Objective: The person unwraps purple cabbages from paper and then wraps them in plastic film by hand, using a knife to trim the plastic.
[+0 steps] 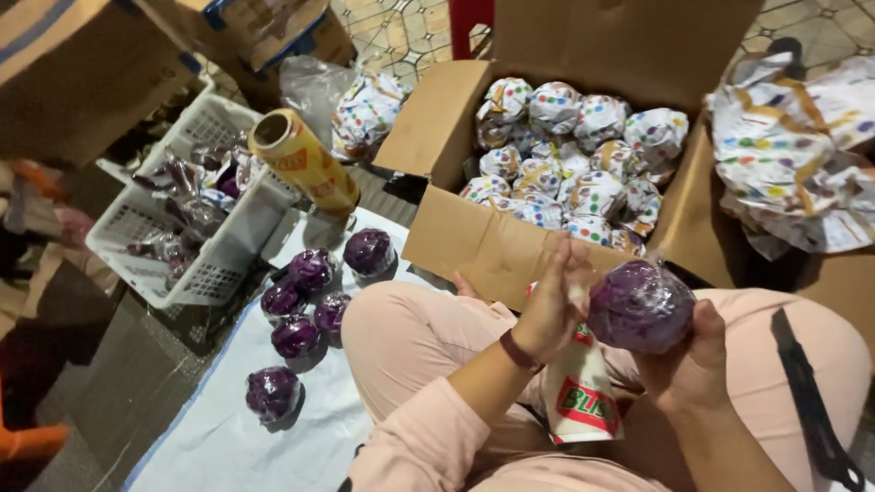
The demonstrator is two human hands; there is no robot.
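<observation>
- A large open cardboard box stands just beyond the person's knees, packed with round bundles in dotted white paper.
- A loose heap of the same dotted paper sheets lies to the right, beside the box's flap.
- A white slatted plastic basket sits to the left, holding crinkled dark wrappers.
- A pale sheet covers the floor at the left of the person's legs.
- A yellow roll of cling film leans against the basket's right corner.
- A second film roll rests in the person's lap, partly hidden behind the left hand.
- Six purple cabbages wrapped in film lie on the sheet, five clustered near each other and one apart nearer the camera.
- The purple cabbage in hand is held above the lap, just in front of the box wall, shiny with clear film.
- The right hand cups this cabbage from beneath and the side, fingers curled firmly around it.
- The left hand is at the cabbage's left face with fingers fairly open and spread; it looks blurred, so whether it pinches film I cannot tell.
</observation>
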